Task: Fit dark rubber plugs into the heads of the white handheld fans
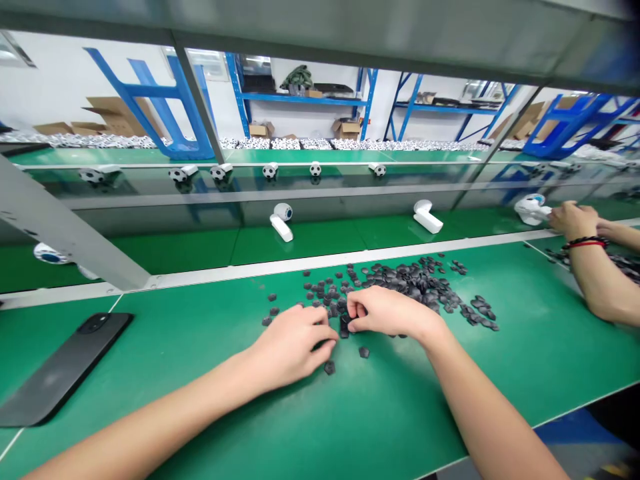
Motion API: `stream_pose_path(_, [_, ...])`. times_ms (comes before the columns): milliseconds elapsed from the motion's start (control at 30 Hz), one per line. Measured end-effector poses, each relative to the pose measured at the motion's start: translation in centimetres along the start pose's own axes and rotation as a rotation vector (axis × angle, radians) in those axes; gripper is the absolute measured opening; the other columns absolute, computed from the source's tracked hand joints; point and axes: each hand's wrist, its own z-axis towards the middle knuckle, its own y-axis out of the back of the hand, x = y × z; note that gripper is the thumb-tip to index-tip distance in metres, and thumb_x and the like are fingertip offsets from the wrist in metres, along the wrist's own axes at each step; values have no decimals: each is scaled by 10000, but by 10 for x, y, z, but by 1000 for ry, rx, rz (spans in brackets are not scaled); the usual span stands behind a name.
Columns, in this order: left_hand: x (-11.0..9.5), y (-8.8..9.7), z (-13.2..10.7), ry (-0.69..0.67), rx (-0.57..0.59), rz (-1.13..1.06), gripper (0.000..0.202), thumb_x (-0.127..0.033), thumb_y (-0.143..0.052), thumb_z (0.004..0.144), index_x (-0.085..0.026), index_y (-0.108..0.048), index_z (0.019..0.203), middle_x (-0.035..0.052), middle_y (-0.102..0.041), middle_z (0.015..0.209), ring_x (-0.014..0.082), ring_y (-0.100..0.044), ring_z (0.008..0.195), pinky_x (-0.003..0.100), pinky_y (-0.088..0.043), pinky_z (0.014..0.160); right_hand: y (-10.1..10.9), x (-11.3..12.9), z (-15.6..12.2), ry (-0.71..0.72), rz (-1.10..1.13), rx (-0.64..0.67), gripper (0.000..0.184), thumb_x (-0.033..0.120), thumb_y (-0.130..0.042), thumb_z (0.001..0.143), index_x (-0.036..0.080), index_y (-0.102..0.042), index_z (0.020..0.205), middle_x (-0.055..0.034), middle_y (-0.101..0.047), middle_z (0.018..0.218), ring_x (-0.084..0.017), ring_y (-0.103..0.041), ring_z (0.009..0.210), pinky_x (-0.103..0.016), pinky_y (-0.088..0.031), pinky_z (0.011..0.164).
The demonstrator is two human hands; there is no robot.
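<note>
My left hand (293, 347) and my right hand (385, 313) lie close together on the green bench mat (500, 353), their fingertips meeting at a small black piece (345, 325). The right fingertips seem to pinch that piece. The left fingers curl beside it, and I cannot tell whether they grip it. Just behind my hands spreads a heap of many small black polygonal pieces (405, 280). Loose ones lie around it, and a single piece (329, 367) sits in front of my left hand.
A black smartphone (65, 370) lies face down to the left. A co-worker's hands (575, 221) work at the right over more black pieces. Beyond a metal rail, white stands (427, 217) and small football-patterned balls (269, 171) sit on shelves.
</note>
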Motion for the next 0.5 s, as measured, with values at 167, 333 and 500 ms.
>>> stream_pose_path(167, [-14,-18,21,-25,-26,170,197,-346,-598,983,-248,-756,1050,28,-699,972,228,-656,855,389,-423,734,-1,-3,9,10,9,-23,45,244,-685,879,226,-691,838,34,-715,769,-128,-602,661,-236,-337,559])
stream_pose_path(333, [-11,-22,27,-2,-20,198,182,-361,-627,970,-237,-748,1027,26,-708,963,234,-665,865,392,-415,738,1,-4,4,15,7,-26,50,270,-697,876,227,-678,858,32,-701,751,-128,-582,635,-241,-322,545])
stream_pose_path(500, [-8,-15,25,18,-64,166,235,-295,-511,1015,-222,-728,962,29,-701,916,225,-661,863,387,-404,741,-1,3,-3,27,-56,51,205,343,-806,758,253,-717,920,35,-702,750,-144,-599,652,-240,-316,524])
